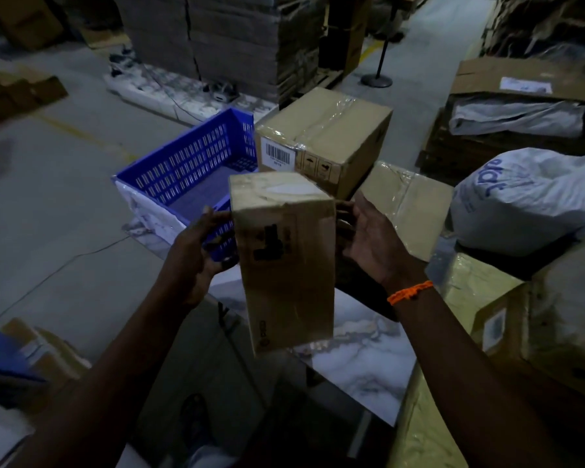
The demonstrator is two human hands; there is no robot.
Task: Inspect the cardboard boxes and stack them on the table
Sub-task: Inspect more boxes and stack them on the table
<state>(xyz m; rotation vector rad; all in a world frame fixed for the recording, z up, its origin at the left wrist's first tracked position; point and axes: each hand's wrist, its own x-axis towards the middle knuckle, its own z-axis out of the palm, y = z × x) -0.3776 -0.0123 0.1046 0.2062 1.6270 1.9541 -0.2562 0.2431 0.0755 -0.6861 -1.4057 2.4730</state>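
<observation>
Floor lies open to the left, past the table's left edge, which runs on a slant from the blue crate at the far left corner toward the near right. The right side is crowded: a barcode box stands far, just beside the crate, a taped box is right of it, a white bag is farther right, and stacked cartons stand near right. A bare strip of marbled tabletop shows in the middle.

The small box is held upright, slightly tilted, in the air above that strip. The left hand grips its left side with curled fingers. The right hand, with an orange wristband, is spread wide, palm toward the box, fingertips at its right side.
</observation>
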